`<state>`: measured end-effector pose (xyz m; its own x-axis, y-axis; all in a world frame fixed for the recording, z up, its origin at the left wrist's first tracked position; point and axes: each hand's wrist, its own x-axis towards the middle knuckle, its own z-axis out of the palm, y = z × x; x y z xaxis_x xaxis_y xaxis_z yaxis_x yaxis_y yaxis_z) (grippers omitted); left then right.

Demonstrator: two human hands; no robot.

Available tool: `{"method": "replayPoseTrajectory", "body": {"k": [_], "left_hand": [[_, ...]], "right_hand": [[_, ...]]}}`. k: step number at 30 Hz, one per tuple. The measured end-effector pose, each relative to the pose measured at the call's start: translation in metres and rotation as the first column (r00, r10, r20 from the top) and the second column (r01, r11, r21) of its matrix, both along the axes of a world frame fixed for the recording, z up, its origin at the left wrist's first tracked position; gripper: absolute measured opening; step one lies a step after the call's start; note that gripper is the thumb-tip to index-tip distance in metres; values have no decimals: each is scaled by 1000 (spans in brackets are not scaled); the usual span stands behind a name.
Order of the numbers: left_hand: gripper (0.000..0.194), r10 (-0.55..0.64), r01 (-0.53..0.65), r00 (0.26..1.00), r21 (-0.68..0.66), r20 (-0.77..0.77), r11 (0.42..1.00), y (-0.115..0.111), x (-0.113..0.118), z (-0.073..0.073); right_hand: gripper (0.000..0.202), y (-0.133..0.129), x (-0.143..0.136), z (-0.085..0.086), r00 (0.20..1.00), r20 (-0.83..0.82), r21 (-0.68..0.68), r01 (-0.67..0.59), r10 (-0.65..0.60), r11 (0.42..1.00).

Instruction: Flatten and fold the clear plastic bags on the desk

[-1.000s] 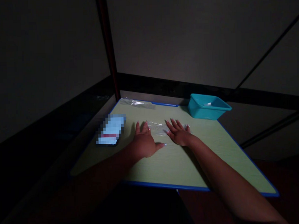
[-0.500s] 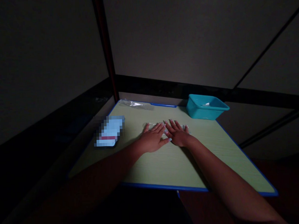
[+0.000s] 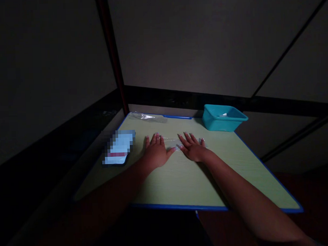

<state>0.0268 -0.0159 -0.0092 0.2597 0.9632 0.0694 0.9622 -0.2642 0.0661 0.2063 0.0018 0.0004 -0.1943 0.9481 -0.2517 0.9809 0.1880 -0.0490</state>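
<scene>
A clear plastic bag (image 3: 170, 141) lies flat in the middle of the pale table (image 3: 187, 183), partly covered by both hands. My left hand (image 3: 156, 152) rests palm down at its left end, fingers stretched out and the thumb pointing right. On its right part lies my right hand (image 3: 192, 147), also palm down with the fingers spread. Neither hand grips anything. The bag's edges beneath the palms are hidden.
A phone (image 3: 119, 148) with a lit, blurred screen lies at the table's left side. Another clear plastic bag (image 3: 147, 118) lies along the back edge. At the back right stands a turquoise bin (image 3: 220, 122) with something whitish inside. Walls rise behind and to the left.
My left hand has slid left across the plastic bag, away from my right hand, uncovering its middle. My right hand stays nearly in place. The view has shifted slightly.
</scene>
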Motion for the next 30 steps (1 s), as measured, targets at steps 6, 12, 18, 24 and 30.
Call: {"method": "replayPoseTrajectory", "body": {"k": [6,12,18,24,30], "left_hand": [[69,-284,277,956,97,72,956,-3,6,3],[66,-360,361,929,-3,84,933,-1,4,-2],[59,-387,389,919,-12,78,921,1,-1,-6],[54,-392,395,916,-19,84,918,1,-2,-5],[50,-417,423,904,-49,96,905,3,-5,-6]], "right_hand": [[57,4,-5,-5,996,25,39,-89,88,995],[54,3,-9,-6,991,-20,104,-128,131,986],[58,-6,-10,-3,981,-93,154,-153,169,976],[63,-6,-8,-3,994,-64,85,-86,91,993],[61,2,3,1,999,-49,4,2,-1,1000]]}}
